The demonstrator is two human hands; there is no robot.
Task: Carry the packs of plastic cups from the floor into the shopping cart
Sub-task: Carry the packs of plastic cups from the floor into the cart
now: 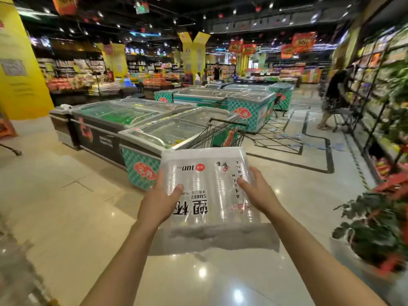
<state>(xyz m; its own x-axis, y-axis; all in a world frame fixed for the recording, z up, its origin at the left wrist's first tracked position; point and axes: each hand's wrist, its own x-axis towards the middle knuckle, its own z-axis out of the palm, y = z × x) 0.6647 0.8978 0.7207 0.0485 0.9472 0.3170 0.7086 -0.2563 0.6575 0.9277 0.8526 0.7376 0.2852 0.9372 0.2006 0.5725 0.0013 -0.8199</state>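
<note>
A: Step, quick?

B: Carry leg. The pack of plastic cups is up off the floor, held flat out in front, print upside down to the camera.

A: Grip?

B: Two-handed. Left hand pinches the left edge, thumb on top. Right hand does the same on the right edge. The fingers underneath are hidden, so I can't say how they lie. Neither hand is spread loose.

A: One pack or two?

B: Can't tell. A white plastic flap hangs at the near end. It could be the bag's seal.

A: Cart?

B: The shopping cart is straight ahead, just past the pack's far edge in view and parked against a freezer chest. The pack isn't over the basket yet and covers most of it, so what's inside is hidden.

A: Next move needs?

B: My guess is a step or two closer, lifting the pack over the near rim, then lowering it in flat before letting go. The bag looks slippery, so both thumbs should stay down until it rests. Watch the potted plant on the right.
</note>
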